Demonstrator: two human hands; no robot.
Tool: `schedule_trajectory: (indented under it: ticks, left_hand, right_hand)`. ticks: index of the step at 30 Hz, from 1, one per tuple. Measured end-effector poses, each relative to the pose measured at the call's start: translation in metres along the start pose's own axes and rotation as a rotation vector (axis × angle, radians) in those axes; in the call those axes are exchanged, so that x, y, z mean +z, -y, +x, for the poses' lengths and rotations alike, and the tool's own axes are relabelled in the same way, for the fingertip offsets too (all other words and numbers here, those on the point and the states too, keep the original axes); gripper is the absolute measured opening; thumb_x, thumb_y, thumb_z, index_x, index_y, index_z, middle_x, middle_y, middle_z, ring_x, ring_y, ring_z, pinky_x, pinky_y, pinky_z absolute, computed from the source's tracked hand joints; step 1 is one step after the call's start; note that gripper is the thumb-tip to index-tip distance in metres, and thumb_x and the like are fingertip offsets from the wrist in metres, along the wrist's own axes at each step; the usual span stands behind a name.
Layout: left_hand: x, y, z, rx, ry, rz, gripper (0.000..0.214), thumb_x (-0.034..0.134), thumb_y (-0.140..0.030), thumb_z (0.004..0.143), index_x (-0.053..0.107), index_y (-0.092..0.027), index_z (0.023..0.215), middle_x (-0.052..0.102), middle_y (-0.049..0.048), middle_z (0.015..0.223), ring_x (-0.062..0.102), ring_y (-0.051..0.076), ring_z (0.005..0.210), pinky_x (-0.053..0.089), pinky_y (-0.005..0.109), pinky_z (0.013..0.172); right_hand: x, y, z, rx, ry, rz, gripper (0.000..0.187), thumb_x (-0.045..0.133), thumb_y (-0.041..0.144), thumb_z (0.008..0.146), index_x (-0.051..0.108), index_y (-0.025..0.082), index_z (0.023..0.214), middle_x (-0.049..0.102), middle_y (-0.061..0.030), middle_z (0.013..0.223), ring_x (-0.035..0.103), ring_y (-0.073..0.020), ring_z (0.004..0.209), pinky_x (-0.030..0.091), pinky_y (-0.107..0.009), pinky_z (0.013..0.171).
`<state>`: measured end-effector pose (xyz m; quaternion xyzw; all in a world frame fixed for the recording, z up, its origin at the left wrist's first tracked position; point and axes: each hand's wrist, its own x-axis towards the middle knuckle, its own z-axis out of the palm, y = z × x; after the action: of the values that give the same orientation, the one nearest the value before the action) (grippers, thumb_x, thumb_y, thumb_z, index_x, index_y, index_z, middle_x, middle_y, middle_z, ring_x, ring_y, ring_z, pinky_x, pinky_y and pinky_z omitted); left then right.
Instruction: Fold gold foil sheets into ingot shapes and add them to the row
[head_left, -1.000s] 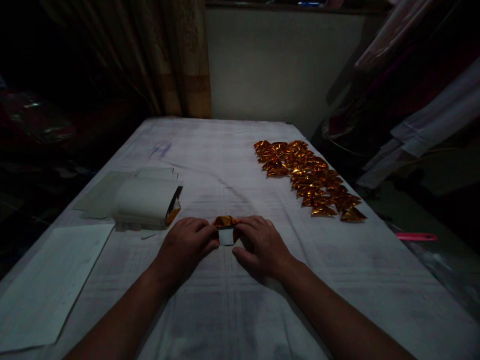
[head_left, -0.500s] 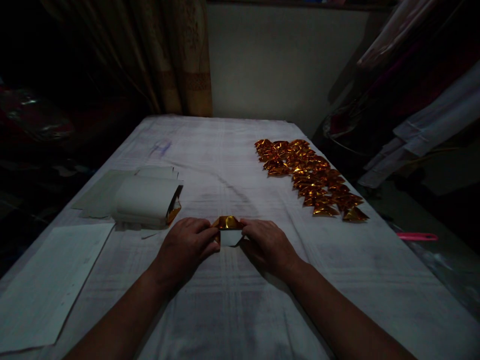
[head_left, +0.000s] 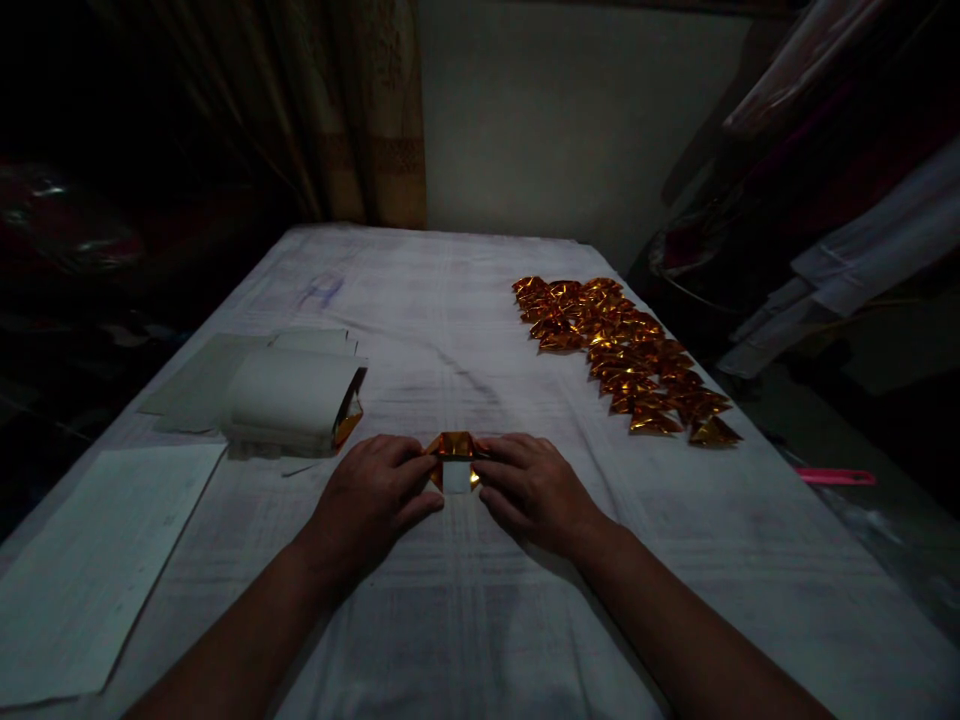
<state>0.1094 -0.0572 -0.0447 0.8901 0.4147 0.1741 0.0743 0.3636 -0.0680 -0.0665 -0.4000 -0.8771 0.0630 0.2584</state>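
A small piece of gold foil paper [head_left: 454,459] with a white underside lies on the cloth-covered table [head_left: 465,620], partly folded. My left hand [head_left: 371,500] pinches its left edge with curled fingers. My right hand [head_left: 531,487] presses and pinches its right edge. Both hands rest on the table on either side of the piece.
Several folded gold foil triangles [head_left: 626,355] lie in rows at the right of the table. A white stack of sheets with a gold edge [head_left: 294,400] sits at the left, with flat paper sheets [head_left: 90,570] near the left front. A pink object [head_left: 836,477] lies off the right edge.
The side flaps of the foil piece have been folded inward, so the white part now looks narrower. Both hands stayed in place, with the fingers shifting slightly.
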Motion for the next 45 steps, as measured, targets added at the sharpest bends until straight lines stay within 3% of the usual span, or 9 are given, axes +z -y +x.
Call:
schedule_trajectory:
  ticks: [6, 11, 19, 25, 31, 37, 41, 45]
  left_hand:
    - [-0.001, -0.004, 0.002, 0.011, -0.002, 0.032, 0.016, 0.071, -0.026, 0.089, 0.070, -0.023, 0.105, 0.070, 0.0050, 0.101, 0.063, 0.025, 0.091, 0.049, 0.041, 0.082]
    - [0.003, -0.005, 0.004, 0.033, -0.031, 0.135, 0.009, 0.069, -0.026, 0.092, 0.070, -0.021, 0.099, 0.071, 0.0047, 0.093, 0.062, 0.023, 0.082, 0.047, 0.039, 0.078]
    - [-0.003, -0.007, 0.004, 0.022, 0.032, 0.122, 0.022, 0.081, -0.026, 0.081, 0.070, -0.023, 0.101, 0.071, 0.0038, 0.099, 0.063, 0.025, 0.087, 0.047, 0.040, 0.080]
    - [0.001, -0.010, 0.005, 0.010, -0.006, 0.166, 0.013, 0.075, -0.023, 0.087, 0.070, -0.021, 0.099, 0.071, 0.0040, 0.093, 0.064, 0.024, 0.083, 0.047, 0.040, 0.078]
    - [0.000, -0.009, 0.003, 0.016, 0.021, 0.123, 0.028, 0.085, -0.031, 0.078, 0.068, -0.022, 0.099, 0.071, 0.0044, 0.101, 0.066, 0.026, 0.091, 0.047, 0.041, 0.082]
    - [0.002, -0.013, 0.003, -0.013, -0.003, 0.152, 0.022, 0.078, -0.028, 0.084, 0.068, -0.021, 0.103, 0.071, 0.0057, 0.103, 0.065, 0.026, 0.092, 0.047, 0.041, 0.082]
    - [0.005, -0.013, 0.004, -0.021, -0.043, 0.180, 0.013, 0.071, -0.026, 0.090, 0.070, -0.021, 0.102, 0.072, 0.0052, 0.098, 0.065, 0.025, 0.087, 0.047, 0.040, 0.080]
    - [0.005, -0.011, 0.006, -0.019, -0.033, 0.171, 0.013, 0.070, -0.027, 0.091, 0.071, -0.021, 0.103, 0.072, 0.0049, 0.097, 0.066, 0.024, 0.086, 0.048, 0.040, 0.078]
  right_hand:
    - [-0.008, -0.002, 0.019, -0.165, 0.181, -0.293, 0.013, 0.068, 0.029, 0.093, 0.072, 0.022, 0.103, 0.074, -0.0067, 0.116, 0.067, -0.0225, 0.089, 0.047, -0.037, 0.074]
    - [-0.011, 0.002, 0.031, -0.335, 0.305, -0.410, 0.010, 0.061, 0.014, 0.095, 0.070, 0.016, 0.098, 0.074, -0.0075, 0.091, 0.064, -0.0186, 0.072, 0.041, -0.035, 0.065]
    - [0.002, -0.006, 0.018, -0.345, 0.120, -0.391, 0.016, 0.054, 0.012, 0.098, 0.070, 0.016, 0.097, 0.074, -0.0096, 0.105, 0.062, -0.0191, 0.079, 0.040, -0.034, 0.066]
    - [0.009, -0.011, 0.017, -0.348, 0.073, -0.396, 0.014, 0.056, 0.013, 0.097, 0.068, 0.017, 0.091, 0.074, -0.0070, 0.098, 0.061, -0.0183, 0.077, 0.038, -0.034, 0.066]
    - [0.017, -0.010, 0.015, -0.199, -0.016, -0.337, 0.012, 0.057, 0.014, 0.095, 0.066, 0.017, 0.089, 0.074, -0.0081, 0.093, 0.063, -0.0190, 0.080, 0.040, -0.033, 0.068]
    - [0.022, -0.012, 0.013, -0.035, -0.146, -0.173, 0.013, 0.057, 0.015, 0.095, 0.068, 0.019, 0.091, 0.076, -0.0063, 0.098, 0.067, -0.0189, 0.085, 0.047, -0.030, 0.074]
    - [0.021, -0.014, 0.011, -0.008, -0.128, -0.114, 0.013, 0.058, 0.017, 0.095, 0.070, 0.021, 0.091, 0.077, -0.0065, 0.101, 0.069, -0.0195, 0.090, 0.050, -0.031, 0.078]
    - [0.014, -0.015, 0.011, -0.073, -0.044, -0.080, 0.011, 0.065, 0.021, 0.093, 0.072, 0.021, 0.102, 0.075, -0.0073, 0.113, 0.068, -0.0213, 0.097, 0.051, -0.034, 0.082]
